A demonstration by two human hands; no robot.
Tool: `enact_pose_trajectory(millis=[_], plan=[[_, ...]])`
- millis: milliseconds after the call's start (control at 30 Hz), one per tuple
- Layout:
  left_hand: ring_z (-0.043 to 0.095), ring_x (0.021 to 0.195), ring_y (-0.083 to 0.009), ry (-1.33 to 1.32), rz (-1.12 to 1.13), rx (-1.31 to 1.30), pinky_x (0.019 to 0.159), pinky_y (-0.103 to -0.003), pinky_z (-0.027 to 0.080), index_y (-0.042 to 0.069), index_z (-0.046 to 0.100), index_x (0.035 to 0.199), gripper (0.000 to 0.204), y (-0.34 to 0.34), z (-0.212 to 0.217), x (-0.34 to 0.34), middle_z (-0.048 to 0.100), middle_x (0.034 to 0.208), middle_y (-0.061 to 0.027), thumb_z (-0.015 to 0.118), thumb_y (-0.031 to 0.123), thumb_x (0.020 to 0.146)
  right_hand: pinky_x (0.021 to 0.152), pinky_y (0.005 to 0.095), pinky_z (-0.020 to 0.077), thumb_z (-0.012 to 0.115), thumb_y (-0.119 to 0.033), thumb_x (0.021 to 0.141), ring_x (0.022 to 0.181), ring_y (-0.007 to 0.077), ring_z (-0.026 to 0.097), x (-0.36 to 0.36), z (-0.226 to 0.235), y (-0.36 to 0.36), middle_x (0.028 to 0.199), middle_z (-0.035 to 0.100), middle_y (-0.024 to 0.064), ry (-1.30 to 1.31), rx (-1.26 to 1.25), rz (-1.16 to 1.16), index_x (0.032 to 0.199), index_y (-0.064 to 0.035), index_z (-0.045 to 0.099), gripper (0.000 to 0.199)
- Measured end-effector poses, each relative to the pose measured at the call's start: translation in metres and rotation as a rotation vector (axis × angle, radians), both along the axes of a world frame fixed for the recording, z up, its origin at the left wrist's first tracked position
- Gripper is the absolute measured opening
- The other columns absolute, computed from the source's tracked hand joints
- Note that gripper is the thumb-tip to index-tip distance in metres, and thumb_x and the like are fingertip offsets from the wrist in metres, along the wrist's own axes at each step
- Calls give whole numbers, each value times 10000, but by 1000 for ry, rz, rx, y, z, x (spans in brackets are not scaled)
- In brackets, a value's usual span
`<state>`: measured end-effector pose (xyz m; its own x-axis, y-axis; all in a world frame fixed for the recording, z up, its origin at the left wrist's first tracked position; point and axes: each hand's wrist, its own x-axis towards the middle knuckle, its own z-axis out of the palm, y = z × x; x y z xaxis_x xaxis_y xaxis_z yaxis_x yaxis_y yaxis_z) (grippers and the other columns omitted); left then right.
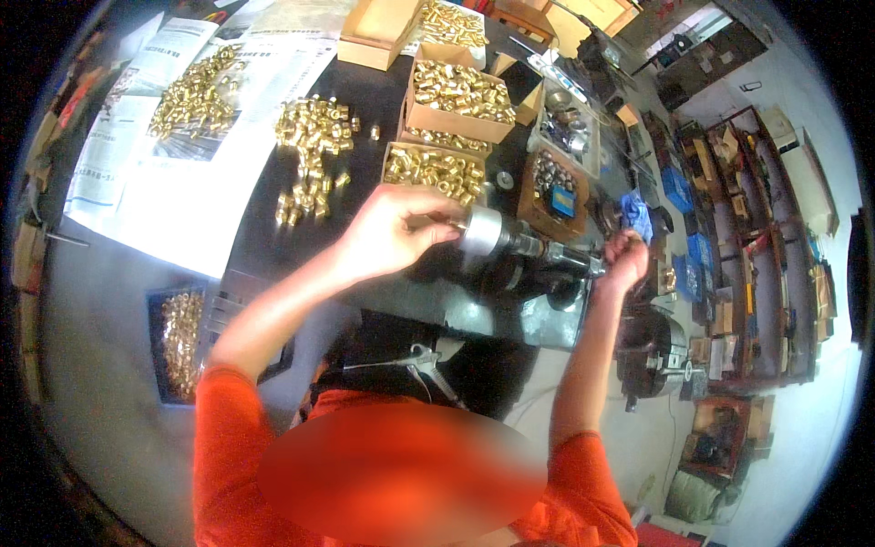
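Note:
My left hand (392, 230) reaches to the open face of a silver cylindrical chuck (483, 232) on a small bench machine. Its thumb and fingers are pinched together at the chuck; what lies between them is too hidden to make out. At the machine's right end, my right hand (626, 262) is closed round a handle wrapped in blue cloth (636, 215). Just behind my left hand stands a cardboard box of brass fittings (436, 173). Loose brass fittings (314, 137) lie heaped on the dark bench to the left.
Further back are a fuller carton (460, 118) of fittings and an open cardboard box (372, 35). Newspaper (205, 196) with more fittings covers the bench's left. A blue crate (162, 365) stands low at left, an air gun (421, 360) near my lap, and shelves (761, 246) at right.

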<state>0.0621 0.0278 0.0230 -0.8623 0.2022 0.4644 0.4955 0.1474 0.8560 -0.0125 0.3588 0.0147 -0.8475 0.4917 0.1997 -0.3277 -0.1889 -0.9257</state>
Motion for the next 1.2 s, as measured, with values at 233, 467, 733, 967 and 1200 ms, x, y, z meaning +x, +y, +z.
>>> enact_pose_trajectory(millis=[233,467,733,967,1200], plan=[[615,740,-134,-91,-60,52,692,-270,487,19,632,876,175,-2,0,-1,644,780,-85,669,28,705,524,256,437,490,-118,785,610,177,555,-1,-135,64,754,586,61,-100,217,18,852,-7,620,183],[598,677,-135,-299,-152,204,630,-248,500,-71,579,913,154,2,-8,-1,601,767,-86,603,-27,767,673,339,466,486,-146,771,748,221,559,47,-83,8,863,577,93,-182,-307,128,898,30,574,235],[579,564,-97,-358,-107,114,508,-229,472,-45,607,845,115,1,1,-5,605,675,-71,600,61,800,414,219,327,468,-87,814,477,98,441,-18,-52,22,560,486,36,68,400,-39,734,-8,585,162],[580,567,-158,-405,-191,310,530,-278,483,-50,577,809,210,-2,-13,-15,596,684,-90,584,160,819,367,185,209,484,-251,829,435,65,284,67,2,6,539,340,2,285,-56,64,698,-13,459,272],[569,516,-164,-466,-162,387,433,-278,469,-38,581,808,198,-3,-11,-10,593,668,-102,606,159,800,382,195,247,492,-287,812,458,66,339,81,-75,20,563,407,-4,-140,-71,36,635,-56,505,291]])
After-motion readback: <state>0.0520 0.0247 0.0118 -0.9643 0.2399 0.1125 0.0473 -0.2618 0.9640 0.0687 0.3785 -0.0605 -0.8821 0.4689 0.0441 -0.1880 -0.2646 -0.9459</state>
